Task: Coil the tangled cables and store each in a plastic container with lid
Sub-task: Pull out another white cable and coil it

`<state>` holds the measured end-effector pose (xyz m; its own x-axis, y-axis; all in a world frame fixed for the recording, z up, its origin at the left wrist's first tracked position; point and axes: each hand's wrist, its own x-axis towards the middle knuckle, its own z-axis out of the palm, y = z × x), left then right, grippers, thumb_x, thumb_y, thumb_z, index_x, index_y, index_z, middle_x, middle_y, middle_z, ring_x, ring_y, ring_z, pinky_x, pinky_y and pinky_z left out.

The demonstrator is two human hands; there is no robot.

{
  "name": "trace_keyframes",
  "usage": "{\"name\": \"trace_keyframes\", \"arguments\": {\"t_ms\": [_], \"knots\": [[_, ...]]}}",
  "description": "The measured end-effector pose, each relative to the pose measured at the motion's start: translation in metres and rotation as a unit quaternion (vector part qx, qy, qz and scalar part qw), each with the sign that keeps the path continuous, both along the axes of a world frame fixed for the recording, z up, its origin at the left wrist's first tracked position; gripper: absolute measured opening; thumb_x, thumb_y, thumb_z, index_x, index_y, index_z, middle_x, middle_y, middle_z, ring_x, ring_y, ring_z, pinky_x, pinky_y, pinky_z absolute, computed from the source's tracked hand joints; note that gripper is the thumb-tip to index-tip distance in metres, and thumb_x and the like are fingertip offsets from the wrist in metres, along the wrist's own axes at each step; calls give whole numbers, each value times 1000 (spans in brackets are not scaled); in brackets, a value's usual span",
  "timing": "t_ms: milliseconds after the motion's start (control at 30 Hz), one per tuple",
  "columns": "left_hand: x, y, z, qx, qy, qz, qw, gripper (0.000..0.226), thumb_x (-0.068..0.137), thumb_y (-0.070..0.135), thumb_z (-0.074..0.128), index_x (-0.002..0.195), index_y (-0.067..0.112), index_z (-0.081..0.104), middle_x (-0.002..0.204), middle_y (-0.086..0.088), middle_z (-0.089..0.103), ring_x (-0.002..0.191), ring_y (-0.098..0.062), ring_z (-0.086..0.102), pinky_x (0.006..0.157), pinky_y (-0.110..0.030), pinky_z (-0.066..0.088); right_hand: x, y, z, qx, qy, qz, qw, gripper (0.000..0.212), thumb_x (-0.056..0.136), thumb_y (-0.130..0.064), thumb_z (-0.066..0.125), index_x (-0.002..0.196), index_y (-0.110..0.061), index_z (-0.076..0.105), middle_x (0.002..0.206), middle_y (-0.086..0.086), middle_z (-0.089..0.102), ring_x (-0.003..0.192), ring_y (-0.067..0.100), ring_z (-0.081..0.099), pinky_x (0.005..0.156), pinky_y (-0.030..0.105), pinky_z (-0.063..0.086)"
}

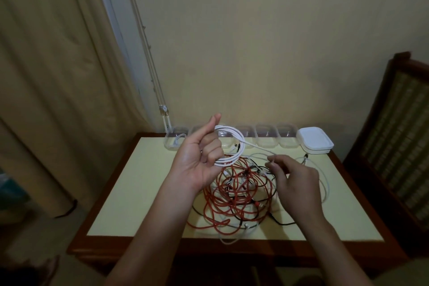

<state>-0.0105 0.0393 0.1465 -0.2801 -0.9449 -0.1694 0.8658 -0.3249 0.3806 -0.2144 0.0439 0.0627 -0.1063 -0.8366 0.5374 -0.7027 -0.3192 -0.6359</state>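
Left grip: the left hand (199, 160) is raised above the table (139, 193), palm toward the camera, fingers curled around the white cable coil (242, 144), which hangs as several loops.
Right grip: the right hand (294, 183) pinches the free run (257, 147) of that same cable between its fingertips (274, 162), low over the tangle (234, 195).
Key relation: the free run slopes from the coil down and rightward to the right pinch; its long axis runs left to right between the 2 hands.
Likely next move: the right hand probably has to bring this run leftward to the coil for another loop.
Remaining length: whether the white loop near the table's right edge belongs to this cable, I cannot tell.
Tangle: red and black cables lie beneath both hands.
Storage: clear containers (267, 138) line the far edge behind the coil; 1 at the left (176, 140) holds a white cable; lids (315, 140) are stacked far right.
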Motion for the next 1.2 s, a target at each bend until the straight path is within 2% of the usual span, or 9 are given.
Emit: {"name": "trace_keyframes", "arguments": {"t_ms": [133, 267, 367, 500, 667, 733, 800, 1033, 1200], "knots": [[-9, 1, -2, 4, -8, -2, 1000, 14, 87, 15, 60, 95, 12, 72, 40, 6, 24, 39, -7, 6, 29, -21, 12, 13, 2, 8, 115, -221, 57, 967, 20, 96, -1, 63, 93, -18, 72, 80, -8, 78, 80, 6, 75, 83, 31, 58], [-18, 1, -5, 11, 5, -6, 1000, 13, 86, 14, 59, 94, 11, 69, 39, 5, 24, 38, -7, 5, 29, -22, 13, 28, 10, 26, 157, -470, 121, 860, 16, 97, 7, 56, 101, -2, 69, 90, 12, 78, 82, 24, 77, 80, 31, 61], [-21, 2, -6, 14, -14, 5, 1000, 14, 86, 14, 59, 93, 10, 70, 39, 5, 24, 27, -9, 14, 28, -19, 12, 37, 16, 35, 159, -573, 143, 791, 15, 95, 11, 55, 100, 4, 67, 94, 20, 77, 87, 27, 76, 79, 28, 62], [-25, 2, -6, 9, -62, 28, 998, 15, 83, 14, 60, 95, 11, 68, 40, 6, 22, 25, -7, 20, 29, -15, 12, 45, 21, 39, 199, -615, 167, 744, 11, 94, 10, 57, 101, 4, 64, 99, 21, 76, 91, 28, 75, 83, 32, 62], [-24, 0, -11, -2, -186, 101, 977, 13, 95, 20, 61, 104, 15, 69, 44, 8, 17, 30, -5, 13, 50, -23, 50, 52, 29, 40, 311, -584, 246, 708, 16, 95, -5, 59, 103, -5, 73, 101, 9, 75, 74, 13, 63, 68, 27, 54], [-23, 0, -13, -12, -241, 153, 958, 18, 98, 22, 60, 110, 14, 71, 48, 9, 20, 33, -3, 13, 36, -17, 33, 54, 29, 41, 338, -597, 259, 680, 20, 91, -6, 60, 105, -6, 74, 99, 8, 72, 70, 15, 62, 61, 26, 54], [-24, 1, -16, -28, -297, 200, 933, 22, 98, 24, 62, 116, 14, 71, 53, 6, 22, 37, -5, 16, 38, -20, 19, 56, 30, 44, 350, -607, 275, 658, 35, 85, -11, 64, 119, -2, 68, 102, 11, 67, 70, 18, 63, 59, 30, 55], [-37, 10, -29, -92, -461, 269, 840, 21, 102, 27, 55, 93, 24, 73, 63, 3, 45, 46, -8, 35, 45, -23, 31, 63, 27, 47, 341, -556, 261, 712, 40, 98, -20, 62, 128, 7, 59, 87, 3, 67, 60, 12, 57, 54, 27, 51], [-36, 6, -36, -97, -489, 247, 831, 22, 102, 22, 54, 94, 24, 75, 64, 6, 47, 52, -4, 44, 53, -19, 39, 60, 22, 42, 321, -524, 230, 755, 25, 101, -14, 57, 120, 0, 65, 77, 1, 64, 58, 15, 58, 55, 28, 55]]}}
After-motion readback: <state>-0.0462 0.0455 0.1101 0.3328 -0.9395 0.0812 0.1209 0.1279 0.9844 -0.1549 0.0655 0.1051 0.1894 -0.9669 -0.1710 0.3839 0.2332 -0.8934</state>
